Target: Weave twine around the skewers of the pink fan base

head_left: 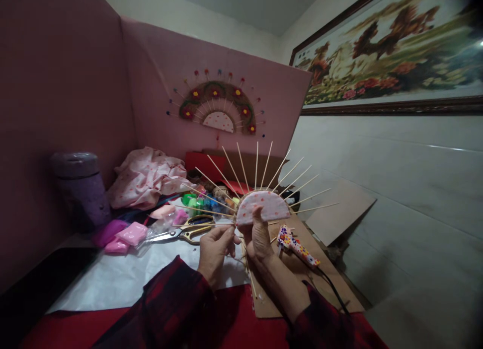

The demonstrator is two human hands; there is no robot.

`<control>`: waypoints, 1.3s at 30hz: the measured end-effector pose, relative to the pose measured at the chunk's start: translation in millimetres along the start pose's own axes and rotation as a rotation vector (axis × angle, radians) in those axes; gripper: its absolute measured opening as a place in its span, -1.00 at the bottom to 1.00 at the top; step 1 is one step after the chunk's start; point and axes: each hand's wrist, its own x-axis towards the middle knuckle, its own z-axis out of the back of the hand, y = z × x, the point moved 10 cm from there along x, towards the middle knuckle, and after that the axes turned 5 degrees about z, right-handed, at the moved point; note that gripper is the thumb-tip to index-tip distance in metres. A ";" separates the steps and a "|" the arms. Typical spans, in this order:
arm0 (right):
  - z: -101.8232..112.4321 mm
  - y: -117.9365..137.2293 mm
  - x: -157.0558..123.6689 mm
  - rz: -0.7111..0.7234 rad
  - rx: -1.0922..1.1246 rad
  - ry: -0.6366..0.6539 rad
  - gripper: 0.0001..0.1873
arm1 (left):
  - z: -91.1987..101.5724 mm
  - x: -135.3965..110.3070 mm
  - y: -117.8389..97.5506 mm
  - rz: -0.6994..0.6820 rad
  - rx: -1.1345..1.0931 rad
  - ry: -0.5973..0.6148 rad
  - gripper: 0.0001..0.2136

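My right hand [259, 238] grips the pink dotted half-disc [261, 206] of a fan frame from below, thumb pressed on its front. Several thin wooden sticks [264, 170] spread out from the disc in a half circle. My left hand [216, 247] pinches the near end of the lowest left stick [199, 210], fingers closed on it. Both hands are raised above the table, over a sheet of brown cardboard [302, 283].
Gold-handled scissors [188, 230] lie left of my hands on white paper [124, 273]. A patterned glue gun [296, 246] with a black cord rests on the cardboard. Pink clay packets [130, 234], coloured pots [199, 204], pink cloth [147, 178], a purple cup [81, 188]. A finished fan [219, 107] hangs on the pink board.
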 end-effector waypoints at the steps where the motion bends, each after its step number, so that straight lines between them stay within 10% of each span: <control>1: -1.4 1.8 -0.4 0.019 -0.012 0.017 -0.56 | 0.5 -0.8 -2.0 0.004 0.023 -0.013 -0.77; 7: 5.6 11.2 3.6 0.148 -0.177 0.007 -0.57 | 1.6 -2.9 -14.9 -0.044 0.207 -0.051 -0.82; 17: 8.1 5.1 8.4 0.135 -0.269 0.079 -0.61 | 0.4 -9.0 -62.6 -0.514 1.050 -0.170 -0.82; 30: -13.7 -0.1 -3.5 0.007 -0.483 0.275 -0.80 | 4.1 -1.4 -68.6 -0.507 1.276 -0.203 -0.82; 39: 6.9 -2.1 11.6 -0.075 -0.247 0.060 -0.85 | 12.8 5.7 -77.2 -0.481 1.340 -0.202 -0.81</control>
